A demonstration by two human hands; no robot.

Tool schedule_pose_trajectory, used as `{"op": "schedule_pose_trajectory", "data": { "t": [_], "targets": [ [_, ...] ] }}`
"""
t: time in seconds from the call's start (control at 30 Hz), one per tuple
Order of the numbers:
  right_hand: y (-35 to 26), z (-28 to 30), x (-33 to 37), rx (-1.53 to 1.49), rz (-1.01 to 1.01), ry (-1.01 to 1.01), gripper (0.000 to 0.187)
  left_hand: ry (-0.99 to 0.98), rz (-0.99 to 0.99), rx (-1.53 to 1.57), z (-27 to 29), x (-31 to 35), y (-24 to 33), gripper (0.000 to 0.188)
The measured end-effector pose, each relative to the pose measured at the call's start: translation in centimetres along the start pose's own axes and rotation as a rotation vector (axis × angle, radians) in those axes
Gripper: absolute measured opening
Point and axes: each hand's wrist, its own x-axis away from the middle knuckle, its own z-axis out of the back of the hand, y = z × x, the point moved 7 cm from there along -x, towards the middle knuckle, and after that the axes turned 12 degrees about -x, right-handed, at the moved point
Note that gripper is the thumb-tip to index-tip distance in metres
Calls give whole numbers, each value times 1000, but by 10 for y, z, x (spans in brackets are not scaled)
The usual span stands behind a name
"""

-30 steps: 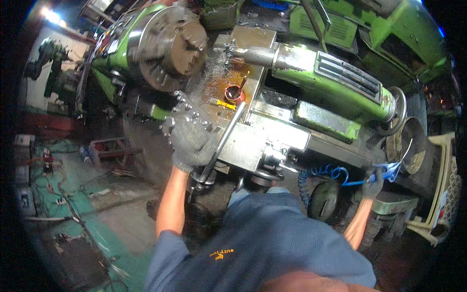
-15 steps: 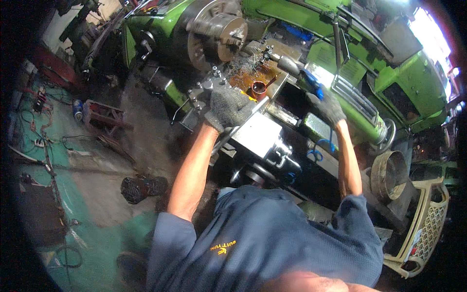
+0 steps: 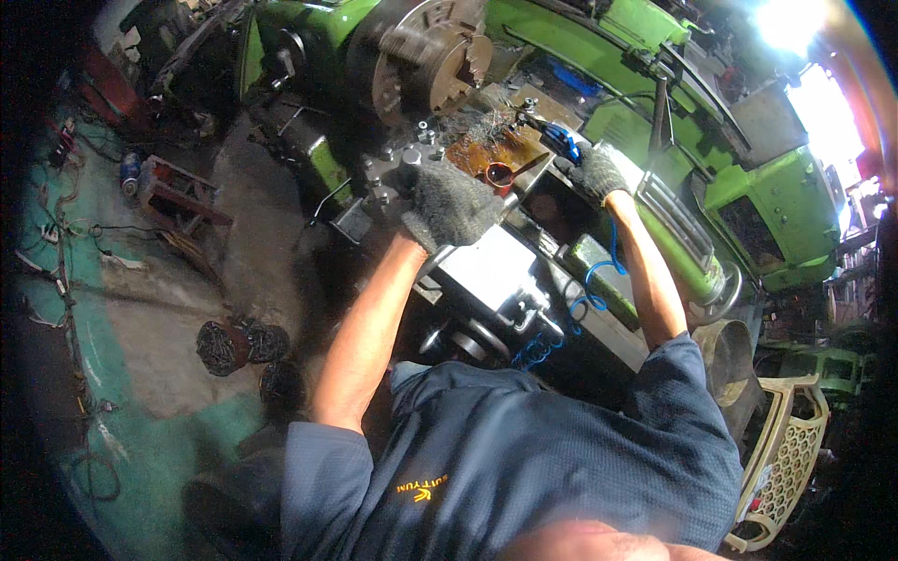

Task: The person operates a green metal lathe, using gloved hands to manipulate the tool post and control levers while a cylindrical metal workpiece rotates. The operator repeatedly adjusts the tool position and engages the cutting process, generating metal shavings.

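I stand at a green lathe (image 3: 636, 122) with its steel chuck (image 3: 426, 56) at the top. My left hand (image 3: 451, 204), in a grey knit glove, is closed over the tool post on the carriage, beside several bolt heads (image 3: 388, 173). My right hand (image 3: 597, 170), also gloved, grips a blue air gun (image 3: 561, 142) whose nozzle points at the oily brown tray (image 3: 477, 150). A blue coiled hose (image 3: 587, 294) hangs from the gun. A small red cup (image 3: 499, 174) sits in the tray between my hands.
A cream plastic chair (image 3: 781, 458) stands at the lower right. Dark round wire coils (image 3: 234, 344) lie on the dirty green-painted floor at the left, with cables (image 3: 65, 234) further left. A handwheel (image 3: 468, 341) juts from the carriage front. Bright light glares at the top right.
My right hand came up from the lower right with the blue air gun to the tray beside the chuck. My left hand stayed on the tool post while the view swung.
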Motion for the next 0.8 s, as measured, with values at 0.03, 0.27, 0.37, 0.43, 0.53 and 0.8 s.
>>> {"op": "schedule_pose_trajectory", "data": {
  "t": [0.03,0.27,0.37,0.43,0.53,0.8],
  "targets": [
    [2,1,-2,-24,24,35,66,7,9,8,2,-1,0,20],
    [-14,10,-8,-121,32,-37,67,73,-3,16,4,-1,-1,31],
    [-25,15,-6,-106,30,-57,67,86,-20,5,5,-2,0,34],
    [-26,15,-6,-104,28,-51,67,81,-32,-11,5,-3,3,34],
    [-21,9,-12,-123,30,-45,66,66,-58,-52,5,-5,6,34],
    [7,1,-4,-63,-20,40,65,33,-40,-49,9,-4,6,32]
  ]
}}
